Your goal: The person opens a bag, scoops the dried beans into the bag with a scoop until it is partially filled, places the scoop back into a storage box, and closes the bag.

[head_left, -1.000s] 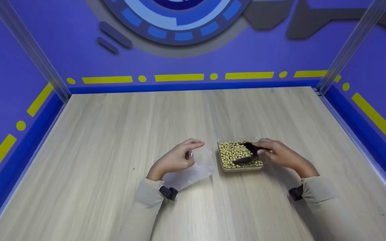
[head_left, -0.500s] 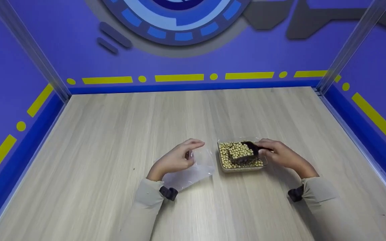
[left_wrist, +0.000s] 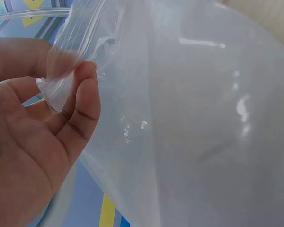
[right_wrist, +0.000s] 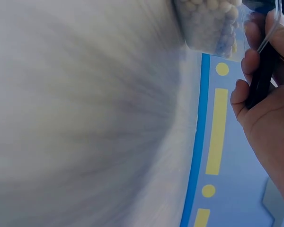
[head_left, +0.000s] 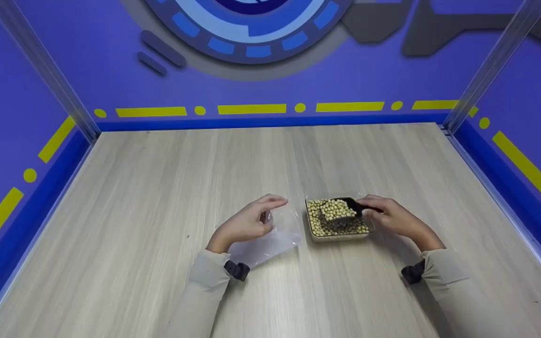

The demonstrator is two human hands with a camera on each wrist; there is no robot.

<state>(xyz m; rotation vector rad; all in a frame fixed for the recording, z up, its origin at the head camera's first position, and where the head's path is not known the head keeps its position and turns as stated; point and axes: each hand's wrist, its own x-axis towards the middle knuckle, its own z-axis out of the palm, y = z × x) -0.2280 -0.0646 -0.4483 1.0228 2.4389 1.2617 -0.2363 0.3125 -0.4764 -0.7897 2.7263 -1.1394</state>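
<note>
left hand (head_left: 244, 224) pinched bag (head_left: 280, 237) at rim, seemingly keeping it up; right hand (head_left: 396, 218) gripped scoop (head_left: 352, 205) level, likely against spilling beans (head_left: 337, 209); tub (head_left: 341, 238) nearer tabletop (head_left: 181, 188) right edge

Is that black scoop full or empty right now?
Full: in the head view, pale beans heap up inside the black scoop.

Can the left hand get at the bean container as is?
Probably not freely: the left hand pinches the plastic bag, which sits between it and the bean container. The container looks close enough, though, if the hand let go.
</note>
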